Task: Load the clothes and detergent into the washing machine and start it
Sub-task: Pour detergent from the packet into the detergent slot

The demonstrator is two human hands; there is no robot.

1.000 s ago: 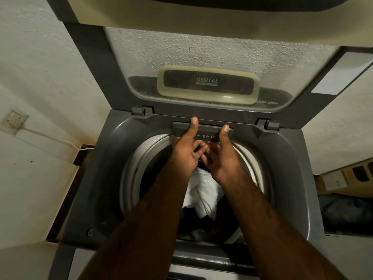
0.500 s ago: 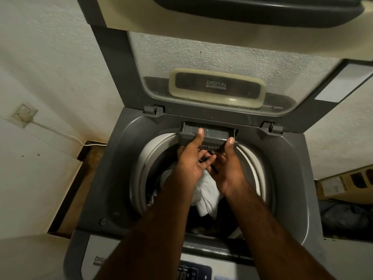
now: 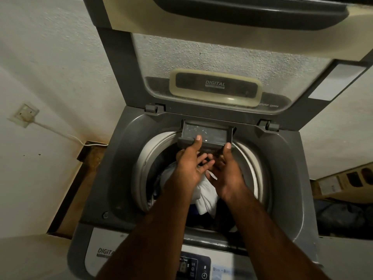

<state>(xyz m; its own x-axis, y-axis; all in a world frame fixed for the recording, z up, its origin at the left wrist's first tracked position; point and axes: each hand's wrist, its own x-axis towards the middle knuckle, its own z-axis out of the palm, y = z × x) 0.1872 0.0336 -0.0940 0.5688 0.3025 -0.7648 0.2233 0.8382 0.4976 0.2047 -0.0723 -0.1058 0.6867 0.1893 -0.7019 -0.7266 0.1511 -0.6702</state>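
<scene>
A grey top-loading washing machine (image 3: 125, 166) stands with its lid (image 3: 218, 63) raised against the wall. White and dark clothes (image 3: 205, 201) lie in the drum (image 3: 145, 168). At the drum's back edge the grey detergent drawer (image 3: 210, 134) is pulled out over the opening, its tray showing. My left hand (image 3: 188, 166) grips the drawer's front left with the thumb on top. My right hand (image 3: 227, 172) grips its front right the same way. The fingers of both hands curl under the drawer front.
The control panel (image 3: 193, 267) runs along the near edge of the washing machine. A wall socket (image 3: 25, 115) with a white cable is on the left wall. A gap in the floor (image 3: 84, 174) lies left of the machine, and cardboard boxes (image 3: 343, 182) are at the right.
Both hands have drawn the detergent drawer out toward me from its closed position. The camera view has shifted so the machine sits further right and the control panel shows.
</scene>
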